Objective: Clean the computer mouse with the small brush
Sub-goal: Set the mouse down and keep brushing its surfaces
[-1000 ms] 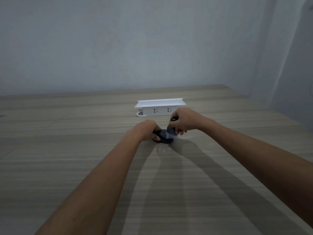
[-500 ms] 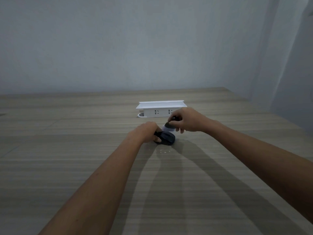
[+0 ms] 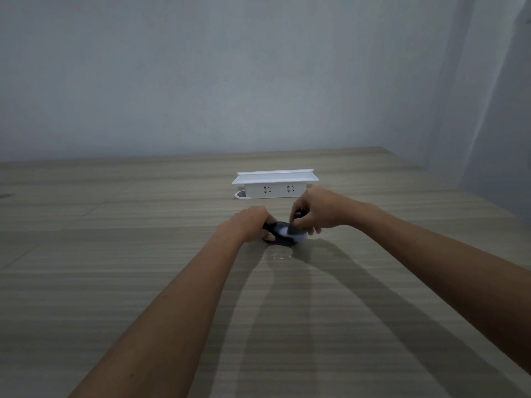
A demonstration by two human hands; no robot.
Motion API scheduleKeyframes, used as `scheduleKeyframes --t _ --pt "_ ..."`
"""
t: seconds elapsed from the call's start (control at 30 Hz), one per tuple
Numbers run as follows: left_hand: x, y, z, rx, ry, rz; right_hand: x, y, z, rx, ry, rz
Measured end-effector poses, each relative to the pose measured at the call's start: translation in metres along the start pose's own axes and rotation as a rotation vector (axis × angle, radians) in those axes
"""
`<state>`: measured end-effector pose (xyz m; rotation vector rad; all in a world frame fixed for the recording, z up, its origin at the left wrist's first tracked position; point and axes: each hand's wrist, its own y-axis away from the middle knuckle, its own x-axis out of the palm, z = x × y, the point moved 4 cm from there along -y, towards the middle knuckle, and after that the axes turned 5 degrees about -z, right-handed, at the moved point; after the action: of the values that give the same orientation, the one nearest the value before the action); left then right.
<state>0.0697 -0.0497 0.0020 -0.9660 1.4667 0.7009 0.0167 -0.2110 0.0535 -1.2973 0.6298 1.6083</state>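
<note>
A black computer mouse [image 3: 280, 238] lies on the wooden table [image 3: 143, 268] at mid-distance. My left hand [image 3: 248, 224] grips its left side and covers part of it. My right hand [image 3: 319, 211] holds a small brush [image 3: 293, 231] with a dark handle and pale bristles. The bristles rest on the top right of the mouse and look blurred. Most of the brush handle is hidden inside my fingers.
A white power strip box [image 3: 274, 185] with sockets on its front stands just behind my hands. Beside its left end sits a small white round opening [image 3: 240, 194]. A few pale specks [image 3: 277, 257] lie on the table in front of the mouse.
The brush has swept back down from the far edge of the mouse onto its top right. My left hand keeps its hold on the mouse.
</note>
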Motion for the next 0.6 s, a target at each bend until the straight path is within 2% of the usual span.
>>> scheduleKeyframes --t 0.1,0.2,0.33,0.43,0.53,0.6 --pt "0.000 0.000 0.000 -0.007 -0.007 -0.004 -0.010 0.002 -0.005 0.045 0.057 -0.027" --pt "0.000 0.000 0.000 0.003 -0.008 0.000 -0.011 -0.001 -0.008 0.037 -0.015 -0.123" --pt "0.000 0.001 -0.001 -0.004 -0.007 -0.003 0.002 0.000 -0.004 0.042 -0.114 -0.026" --pt "0.000 0.002 -0.001 -0.014 -0.006 -0.006 0.000 0.002 -0.014 0.098 -0.045 0.006" --pt "0.000 0.003 -0.002 -0.009 -0.006 0.002 -0.006 0.002 -0.027 0.150 -0.019 -0.096" --pt "0.000 0.003 -0.002 -0.006 -0.010 0.004 -0.006 0.003 -0.027 0.175 -0.145 -0.148"
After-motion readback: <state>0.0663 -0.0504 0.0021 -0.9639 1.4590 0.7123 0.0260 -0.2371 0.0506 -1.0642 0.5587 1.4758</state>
